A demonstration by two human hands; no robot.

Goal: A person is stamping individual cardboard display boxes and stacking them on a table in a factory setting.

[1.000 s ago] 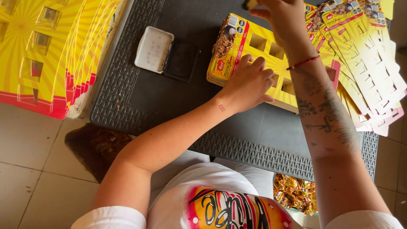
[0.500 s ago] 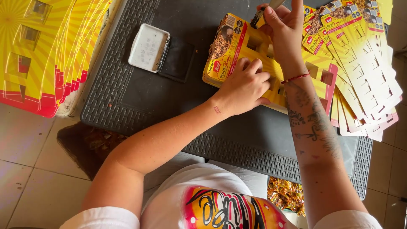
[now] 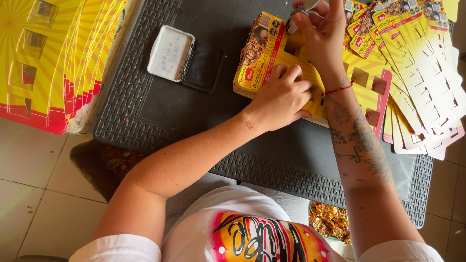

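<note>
Two hands of mine were busy over the dark ribbed desk [image 3: 145, 121]. My left hand [image 3: 281, 97] lay palm down with its fingers curled and pressed on the yellow display card [image 3: 272, 53], which rested on the desk's far side, its near edge under my knuckles and its square cut-outs showing beside my wrist. My right hand [image 3: 323, 31] was raised above the card's far end, fingertips pinched together around a small silvery object [image 3: 306, 6] that was too hidden by my fingers to tell what it was. A red thread bracelet [image 3: 337, 90] circled that wrist.

To the right of the card, a fanned stack of similar yellow cards [image 3: 417, 73] spread across the desk, touching the card I held down. To the left, well apart from my hands, an open ink pad [image 3: 184, 58] sat with its white lid folded back beside the black pad. Farther left, another stack of yellow sunburst cards [image 3: 48, 63] overhung the desk's edge. Below the desk, near my right elbow, a heap of gold-wrapped sweets [image 3: 330, 221] showed.
</note>
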